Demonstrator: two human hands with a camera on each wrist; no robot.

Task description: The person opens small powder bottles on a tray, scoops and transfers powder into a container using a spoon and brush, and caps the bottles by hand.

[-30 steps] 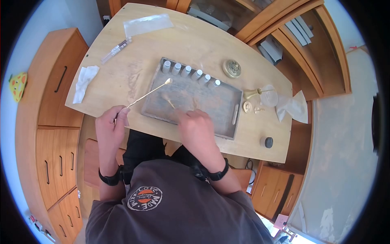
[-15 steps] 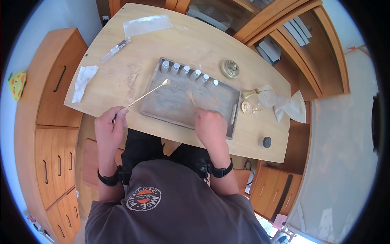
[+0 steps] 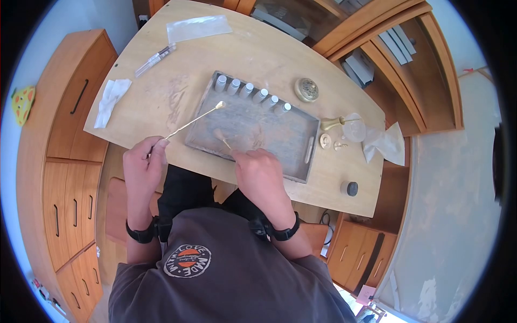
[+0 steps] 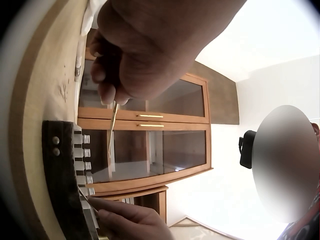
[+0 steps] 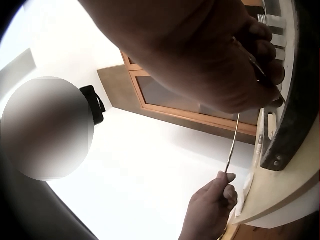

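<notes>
The long gold spoon (image 3: 192, 123) slants over the tray's left side, its stem pinched in the left hand's (image 3: 144, 161) curled fingers. The right hand (image 3: 259, 173) grips 1 small brush (image 3: 224, 139) above the tray (image 3: 288, 142). 6 bottles (image 3: 246, 90) line its far edge; 1 round brass pot (image 3: 307, 90) sits beyond, to the right.

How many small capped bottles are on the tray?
6 bottles, standing in one row inside the tray along its far side, from the far left corner to past the middle. None looks hidden.
</notes>
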